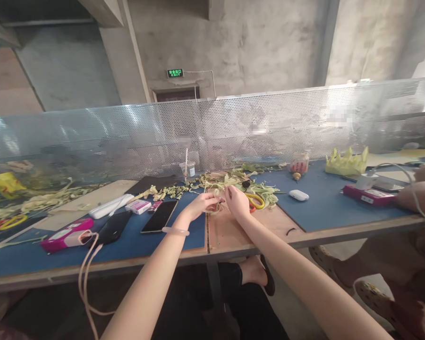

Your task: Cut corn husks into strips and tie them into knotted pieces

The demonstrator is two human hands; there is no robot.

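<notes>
My left hand [204,203], with a pale bangle on its wrist, is closed in a pinch at the front of a heap of pale green leaf strips [230,179]. Close beside it on the right, my right hand [236,201] is also closed, fingertips turned toward the left hand's. Thin pale strands show around the fingertips, but what exactly the fingers grip is too small to make out. Scissors with yellow handles [255,201] lie among the strips just right of my right hand. Under both hands is a light wooden board [230,231].
Left of my hands lie a phone [160,217], a darker phone [115,226], a white case [111,206] and a magenta power bank [66,235] with cable. A plastic cup [188,170] stands behind. At right are a white earbud case [299,195], a yellow-green crown-shaped piece [347,162] and another person's arm [418,194].
</notes>
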